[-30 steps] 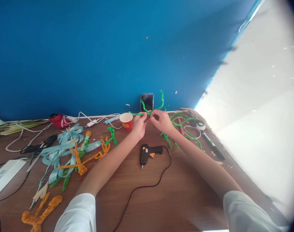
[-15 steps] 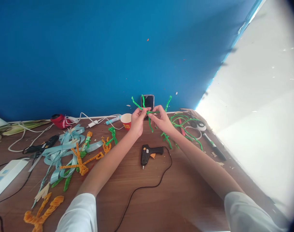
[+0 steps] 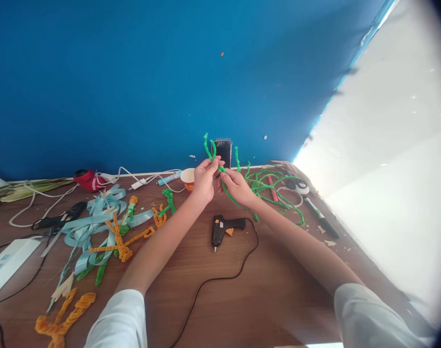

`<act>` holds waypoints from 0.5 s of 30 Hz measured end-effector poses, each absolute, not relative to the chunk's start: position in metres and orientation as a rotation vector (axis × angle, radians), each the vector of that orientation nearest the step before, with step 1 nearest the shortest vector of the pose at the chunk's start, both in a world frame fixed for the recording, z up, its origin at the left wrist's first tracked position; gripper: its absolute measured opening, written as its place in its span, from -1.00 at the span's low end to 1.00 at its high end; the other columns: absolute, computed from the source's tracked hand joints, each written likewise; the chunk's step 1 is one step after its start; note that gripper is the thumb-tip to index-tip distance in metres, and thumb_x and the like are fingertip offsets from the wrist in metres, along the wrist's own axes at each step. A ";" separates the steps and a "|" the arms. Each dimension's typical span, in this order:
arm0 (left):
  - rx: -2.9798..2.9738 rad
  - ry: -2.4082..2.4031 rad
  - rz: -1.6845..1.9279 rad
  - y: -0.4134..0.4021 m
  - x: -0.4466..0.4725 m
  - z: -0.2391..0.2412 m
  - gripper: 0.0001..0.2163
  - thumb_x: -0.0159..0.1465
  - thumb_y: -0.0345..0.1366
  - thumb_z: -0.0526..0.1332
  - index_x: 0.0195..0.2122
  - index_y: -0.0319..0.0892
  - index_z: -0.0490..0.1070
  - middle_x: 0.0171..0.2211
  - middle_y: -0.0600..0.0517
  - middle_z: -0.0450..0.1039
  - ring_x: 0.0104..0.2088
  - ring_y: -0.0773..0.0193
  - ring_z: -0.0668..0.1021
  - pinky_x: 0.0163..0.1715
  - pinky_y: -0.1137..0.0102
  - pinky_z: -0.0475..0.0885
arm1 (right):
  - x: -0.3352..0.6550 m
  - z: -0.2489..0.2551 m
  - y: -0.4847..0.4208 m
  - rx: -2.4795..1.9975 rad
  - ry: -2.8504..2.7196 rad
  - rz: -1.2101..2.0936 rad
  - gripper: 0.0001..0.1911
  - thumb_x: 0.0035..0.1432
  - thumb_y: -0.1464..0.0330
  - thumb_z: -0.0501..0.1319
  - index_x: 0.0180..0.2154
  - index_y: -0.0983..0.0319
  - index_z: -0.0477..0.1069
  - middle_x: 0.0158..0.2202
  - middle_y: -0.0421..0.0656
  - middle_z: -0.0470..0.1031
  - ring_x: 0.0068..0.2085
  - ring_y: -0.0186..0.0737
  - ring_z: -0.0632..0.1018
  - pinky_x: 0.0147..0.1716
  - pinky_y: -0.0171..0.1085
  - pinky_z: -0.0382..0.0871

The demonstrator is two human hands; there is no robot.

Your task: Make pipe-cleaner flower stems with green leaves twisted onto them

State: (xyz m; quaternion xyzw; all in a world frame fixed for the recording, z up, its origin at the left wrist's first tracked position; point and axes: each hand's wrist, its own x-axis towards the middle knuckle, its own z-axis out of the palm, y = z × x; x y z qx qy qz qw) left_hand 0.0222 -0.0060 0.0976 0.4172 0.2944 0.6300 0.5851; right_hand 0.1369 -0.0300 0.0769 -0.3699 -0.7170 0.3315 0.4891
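Note:
Between my two hands are green pipe cleaners [image 3: 208, 147], fuzzy stems twisted together near the middle. My left hand [image 3: 206, 180] pinches them between thumb and fingers, with two ends sticking up above it. Close against it, my right hand [image 3: 238, 187] is closed on the lower part of the same stems, and some strands hang out below. Part of the join is hidden by my fingers. Behind the hands a phone [image 3: 225, 152] leans on the blue wall. Below them a black glue gun [image 3: 220, 232] lies on the table.
Right of my hands lie loose green stems [image 3: 274, 180], a red stick [image 3: 272, 189] and a marker-like pen [image 3: 321, 218]. To the left are a paper cup [image 3: 187, 180], pale blue ribbon [image 3: 97, 227], orange twisted shapes [image 3: 123, 249] and a white power strip [image 3: 12, 266].
My right hand has moved down and closer to my left hand. The upper green ends have swung more upright, and the stem that stretched rightward between the hands is now bent downward.

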 end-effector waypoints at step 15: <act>1.043 0.714 1.516 -0.014 0.021 0.101 -0.82 0.15 -0.22 0.30 -0.37 -0.25 0.43 -0.32 -0.08 0.56 -0.31 0.28 0.57 -0.21 0.36 0.43 | 0.143 0.083 -0.035 -0.950 -1.919 0.744 -0.55 0.35 0.22 -0.11 -0.51 0.23 0.32 -0.62 -0.23 0.42 -0.53 -0.32 0.42 -0.37 -0.31 0.29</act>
